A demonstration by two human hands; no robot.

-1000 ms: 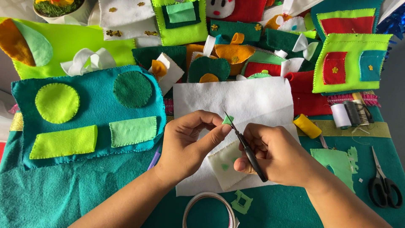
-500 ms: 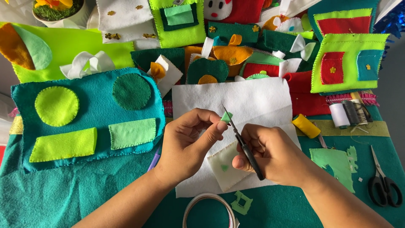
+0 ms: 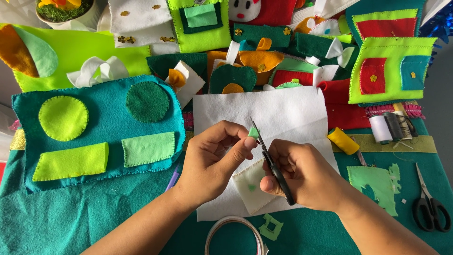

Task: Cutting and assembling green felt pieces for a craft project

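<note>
At the very bottom a white hoop is cut off by the edge, so only its top curve shows, and a tiny green scrap lies just beside it. The left hand has its grip closed, pinching a small green felt piece between thumb and fingertips. The piece is so small that its shape is hard to make out. The right hand has its grip wrapped around small black scissors; the handles are hidden inside the fingers, and the blade tips touch the green piece. Under both hands lies a white felt sheet, with a little pale square partly covered by the right hand. To the left is a big teal felt panel with green circles and rectangles sewn on. To the right lie a cut light green piece, another pair of black scissors, a yellow roll and thread spools. All of it rests on a teal cloth that hides the bench. Farther back many felt pieces are piled up, some cut off at the top, with a lime green one on the right.
</note>
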